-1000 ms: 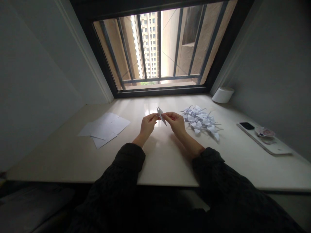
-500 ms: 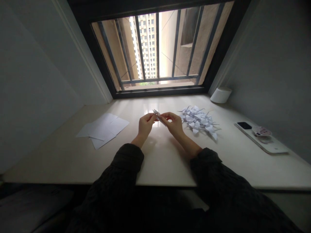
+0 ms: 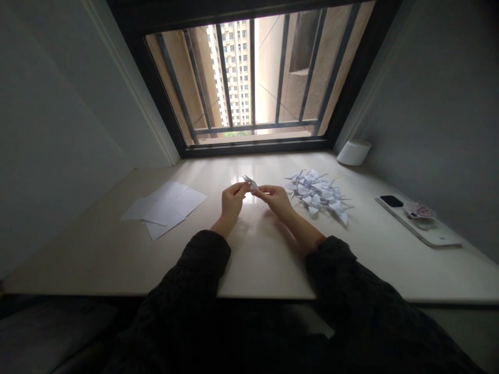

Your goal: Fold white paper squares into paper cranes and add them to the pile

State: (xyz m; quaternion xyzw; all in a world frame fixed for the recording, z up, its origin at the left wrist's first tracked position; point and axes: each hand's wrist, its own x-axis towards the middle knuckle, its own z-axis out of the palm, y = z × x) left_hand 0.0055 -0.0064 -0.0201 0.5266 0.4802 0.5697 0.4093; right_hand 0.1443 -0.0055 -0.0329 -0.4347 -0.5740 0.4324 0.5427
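Note:
Between my two hands is a small folded white paper piece [image 3: 253, 185], with narrow points sticking up at its upper left. My left hand [image 3: 233, 201] pinches it from the left side. The thumb and fingers of my right hand [image 3: 276, 200] are closed on its lower right part. Just right of my right hand lies a pile of folded white paper cranes [image 3: 317, 192], with pointed tips and spread wings. Fingers partly cover the held piece, so its full shape is hidden.
Several flat white paper sheets [image 3: 166, 205] overlap on the pale tabletop [image 3: 257, 259] at left. A phone [image 3: 421, 221] with a round grip lies at right. A white cylindrical object [image 3: 354, 152] stands by the wall, near the barred window [image 3: 253, 83].
My right hand has shifted slightly down and its fingers have moved on the paper, so more of the folded piece shows. The pile and sheets stay put.

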